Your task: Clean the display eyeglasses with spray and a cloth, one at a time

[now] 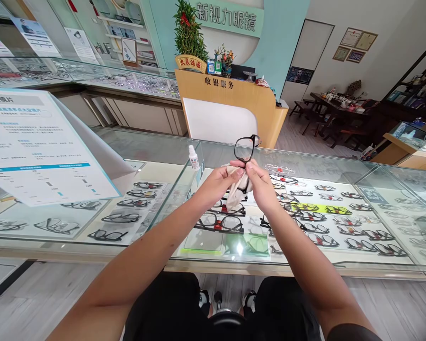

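Observation:
A pair of black-framed glasses (244, 149) is held up on end above the glass counter, one lens at the top. My right hand (262, 185) grips the frame near its middle, fingers closed. A pale beige cleaning cloth (234, 201) is pinched in my left hand (220, 183) and wraps around the lower part of the glasses. Both hands meet at the frame, and the lower lens is mostly hidden by cloth and fingers. On the counter left of my hands stands a small white spray bottle (193, 158).
Rows of glasses (317, 216) lie inside the glass display counter (341, 166) beneath my arms. A large printed sign (39, 147) stands on the counter at left. Beyond are a wooden cashier desk (270, 109) with plants and a dark table (326, 102) with benches.

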Motion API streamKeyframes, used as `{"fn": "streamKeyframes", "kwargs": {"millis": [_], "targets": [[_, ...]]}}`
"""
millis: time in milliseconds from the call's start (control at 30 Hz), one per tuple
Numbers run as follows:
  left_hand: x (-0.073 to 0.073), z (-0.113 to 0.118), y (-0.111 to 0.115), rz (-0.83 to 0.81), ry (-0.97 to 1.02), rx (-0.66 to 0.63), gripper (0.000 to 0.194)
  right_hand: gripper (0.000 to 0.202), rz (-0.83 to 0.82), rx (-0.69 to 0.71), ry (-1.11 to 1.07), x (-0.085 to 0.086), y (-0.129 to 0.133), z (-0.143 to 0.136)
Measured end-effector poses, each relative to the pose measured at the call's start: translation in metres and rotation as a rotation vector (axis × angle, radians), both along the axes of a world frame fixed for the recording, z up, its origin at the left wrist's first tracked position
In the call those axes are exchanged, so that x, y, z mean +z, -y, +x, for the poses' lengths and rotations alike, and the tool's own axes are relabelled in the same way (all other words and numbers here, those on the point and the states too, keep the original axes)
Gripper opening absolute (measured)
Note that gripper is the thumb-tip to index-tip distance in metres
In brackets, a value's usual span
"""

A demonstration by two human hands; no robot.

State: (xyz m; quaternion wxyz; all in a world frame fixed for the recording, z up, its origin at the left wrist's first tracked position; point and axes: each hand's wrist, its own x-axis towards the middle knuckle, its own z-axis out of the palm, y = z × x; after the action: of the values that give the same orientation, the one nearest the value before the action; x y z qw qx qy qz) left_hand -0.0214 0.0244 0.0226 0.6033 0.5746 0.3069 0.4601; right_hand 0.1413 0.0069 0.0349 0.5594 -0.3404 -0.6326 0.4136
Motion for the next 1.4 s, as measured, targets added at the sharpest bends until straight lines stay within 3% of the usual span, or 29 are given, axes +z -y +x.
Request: {"fn": "streamKeyframes", "kwargs": {"millis": [333,633,833,1033,1233,1400], "targets": [[-0.002,-0.003,-0.001,-0.050,-0.002,-0.035,0.047,0.056,-0.025,0.000,0.007,-0.001,0.001,0.000],[0.000,-0.001,0.002,-0.057,-0.006,-0.073,0.059,0.054,-0.225,0.002,-0.226,-0.008,-0.006,-0.001],[-0.003,0.003,0.001,-0.156,0.160,-0.061,0.054,0.051,-0.261,0.043,-0.380,-0.004,-0.005,-0.001],[-0.006,0.007,-0.001,-0.179,0.186,0.024,0.057,0.054,-0.270,0.055,-0.340,-0.005,-0.007,-0.001],[-0.006,0.006,-0.003,-0.180,0.202,0.026,0.055,0.046,-0.254,0.149,-0.373,-0.009,-0.008,-0.001],[-0.002,0.005,-0.001,-0.195,0.176,0.034,0.059,0.049,-0.150,0.075,-0.223,-0.011,-0.008,-0.002]]}}
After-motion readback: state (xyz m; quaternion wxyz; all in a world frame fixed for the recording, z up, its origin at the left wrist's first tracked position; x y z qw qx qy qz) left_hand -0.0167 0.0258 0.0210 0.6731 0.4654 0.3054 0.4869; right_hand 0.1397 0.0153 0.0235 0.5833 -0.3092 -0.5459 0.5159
